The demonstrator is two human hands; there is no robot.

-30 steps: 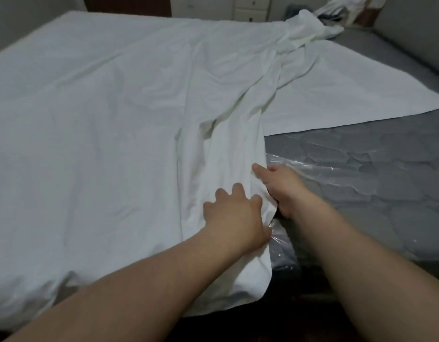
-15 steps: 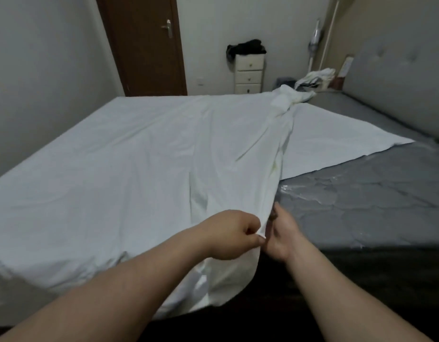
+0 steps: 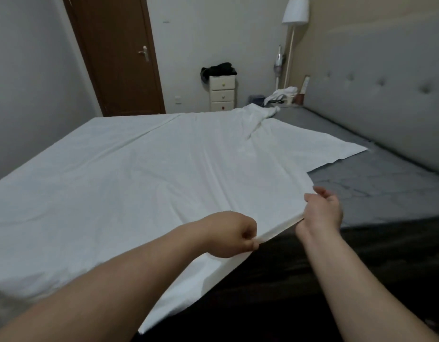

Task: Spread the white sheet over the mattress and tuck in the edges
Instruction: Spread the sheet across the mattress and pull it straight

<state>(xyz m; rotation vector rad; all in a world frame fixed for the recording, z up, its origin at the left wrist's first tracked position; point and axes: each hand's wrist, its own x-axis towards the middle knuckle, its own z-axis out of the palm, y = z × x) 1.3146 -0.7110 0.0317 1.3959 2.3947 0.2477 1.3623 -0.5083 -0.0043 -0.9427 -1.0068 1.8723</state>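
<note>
- Sheet (image 3: 149,174) edge pinched in left hand (image 3: 234,234), gripped by right hand (image 3: 322,213).
- Pull evenly toward bare mattress (image 3: 376,183), keeping tension to flatten folds.

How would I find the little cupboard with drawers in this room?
Find the tall brown wooden door in the far wall, then look right. There stands a narrow cream chest of three drawers. Only it has coloured knobs and a heap of black clothes on top.
</note>
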